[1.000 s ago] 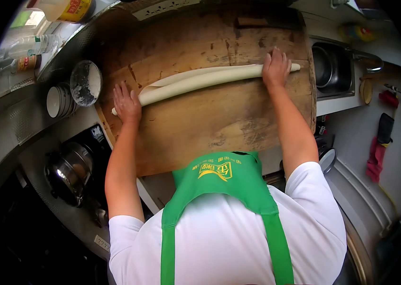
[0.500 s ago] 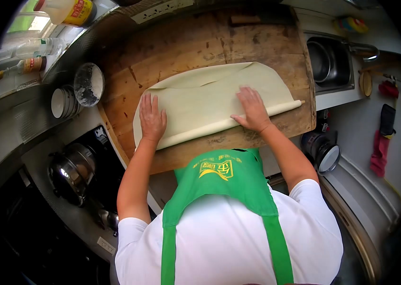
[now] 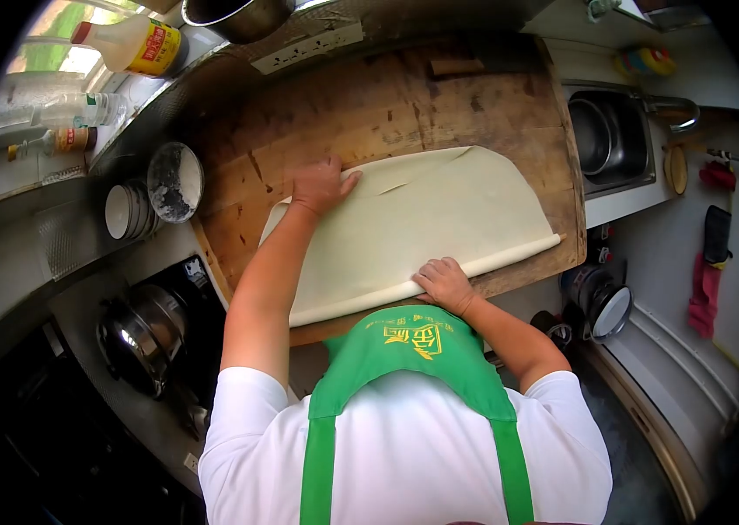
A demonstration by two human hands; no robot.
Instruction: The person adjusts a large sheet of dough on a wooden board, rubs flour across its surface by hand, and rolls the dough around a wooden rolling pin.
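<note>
A wide, pale sheet of dough (image 3: 404, 219) lies on the wooden board, with a small fold near its far edge. Its near edge is wrapped round a long rolling pin (image 3: 563, 237), whose bare wooden tip shows at the right end. At the sheet's far left edge is my left hand (image 3: 319, 185), its fingers bent at the rim and its thumb over the dough; the fingertips are partly hidden. My right hand (image 3: 446, 284) is curled over the dough-covered pin near its middle, close to the green apron (image 3: 418, 337).
The wooden board (image 3: 326, 105) extends beyond the dough. Left of it stand a bowl with white powder (image 3: 175, 182), stacked bowls (image 3: 129, 212) and a metal pot (image 3: 142, 332). Bottles, including a yellow-labelled one (image 3: 155, 48), line the windowsill. A sink (image 3: 610, 179) is at the right.
My left hand has gone from lying flat on the dough to its far left edge. My right hand has drawn back onto the rolled near edge. The view has shifted slightly.
</note>
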